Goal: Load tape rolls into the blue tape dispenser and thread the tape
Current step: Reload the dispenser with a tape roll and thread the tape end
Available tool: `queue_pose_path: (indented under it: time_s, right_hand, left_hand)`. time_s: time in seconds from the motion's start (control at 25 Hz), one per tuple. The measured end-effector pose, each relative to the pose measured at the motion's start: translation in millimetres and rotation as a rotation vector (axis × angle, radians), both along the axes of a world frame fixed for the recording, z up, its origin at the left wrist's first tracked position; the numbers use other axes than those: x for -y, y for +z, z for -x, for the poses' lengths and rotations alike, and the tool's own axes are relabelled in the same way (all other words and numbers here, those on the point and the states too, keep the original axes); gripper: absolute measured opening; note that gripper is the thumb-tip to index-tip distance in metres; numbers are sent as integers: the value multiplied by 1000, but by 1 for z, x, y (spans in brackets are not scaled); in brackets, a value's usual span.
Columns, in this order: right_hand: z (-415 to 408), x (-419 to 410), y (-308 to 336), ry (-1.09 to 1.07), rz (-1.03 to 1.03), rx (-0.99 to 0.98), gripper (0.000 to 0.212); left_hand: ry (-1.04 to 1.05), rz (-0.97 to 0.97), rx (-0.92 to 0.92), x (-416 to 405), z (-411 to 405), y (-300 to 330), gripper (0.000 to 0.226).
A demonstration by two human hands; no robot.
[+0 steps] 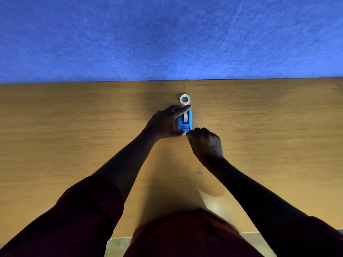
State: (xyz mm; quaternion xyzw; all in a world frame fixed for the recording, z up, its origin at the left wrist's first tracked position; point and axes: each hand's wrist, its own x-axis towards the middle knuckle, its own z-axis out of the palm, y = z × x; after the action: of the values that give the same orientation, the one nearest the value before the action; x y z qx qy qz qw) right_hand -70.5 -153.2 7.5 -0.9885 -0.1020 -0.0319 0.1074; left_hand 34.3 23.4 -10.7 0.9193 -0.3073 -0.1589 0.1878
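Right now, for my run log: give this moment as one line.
left hand: grips blue dispenser | right hand: fingertips at cutter end | spare tape roll: flat on table beyond

1. A wooden table [74, 145] seen from above, with a blue wall [167, 34] behind its far edge.
2. A blue tape dispenser [184, 121] sits near the table's middle, a strip of white tape running along its top.
3. The left hand [165, 123] grips the dispenser's left side, forefinger stretched over its far end.
4. The right hand [206, 143] pinches at the dispenser's near end.
5. A white tape roll [184, 99] lies flat just beyond the dispenser.
6. Dark red sleeves [83, 210] cover the upper arms.
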Motion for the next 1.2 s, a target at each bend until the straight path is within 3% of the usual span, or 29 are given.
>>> queue_pose_path:
  time_s: [0.2, 0.44, 0.64, 1.2]
  right_hand:
    - [3, -2, 1, -101, -125, 1, 6]
    - [-23, -3, 9, -126, -216, -73, 49]
    - [-31, -6, 5, -75, -131, -83, 43]
    - [-28, -5, -1, -42, -170, -95, 10]
  left_hand:
    - [5, 8, -5, 0, 1, 0, 101]
    - [-14, 30, 29, -2, 2, 1, 103]
    - [-31, 56, 18, -2, 1, 3, 104]
    - [-13, 54, -7, -2, 1, 3, 103]
